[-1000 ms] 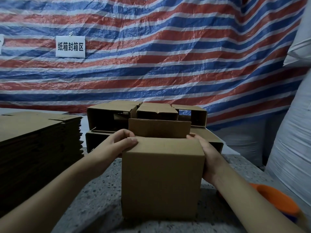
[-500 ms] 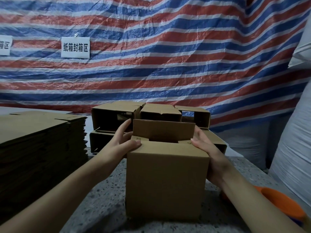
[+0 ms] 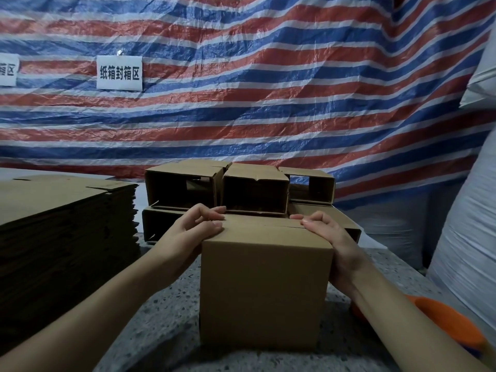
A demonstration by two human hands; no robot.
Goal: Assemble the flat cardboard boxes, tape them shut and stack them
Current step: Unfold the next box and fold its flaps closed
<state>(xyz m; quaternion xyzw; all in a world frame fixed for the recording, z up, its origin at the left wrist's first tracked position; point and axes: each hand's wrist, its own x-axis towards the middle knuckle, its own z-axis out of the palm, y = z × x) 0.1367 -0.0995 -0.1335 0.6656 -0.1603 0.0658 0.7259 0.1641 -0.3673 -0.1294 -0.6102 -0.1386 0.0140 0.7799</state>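
Note:
A brown cardboard box point(image 3: 264, 291) stands upright on the speckled table point(image 3: 161, 312) in front of me. Its top flaps lie folded down flat, with a seam across the top. My left hand point(image 3: 197, 229) grips the box's top left edge, fingers curled over the far flap and thumb on the near one. My right hand point(image 3: 326, 237) holds the top right corner and side, fingers curled onto the flaps. Behind it sit several assembled boxes point(image 3: 241, 189) lying on their sides with open ends toward me.
A tall pile of flat cardboard blanks point(image 3: 61, 226) fills the left of the table. An orange object point(image 3: 445, 323) lies at the right under my right forearm. White sacks point(image 3: 467, 237) stand at the right. A striped tarp point(image 3: 268, 89) hangs behind.
The far flap, upright a second ago, now lies folded down flat. Both hands moved up onto the top of the box and curled over the flaps.

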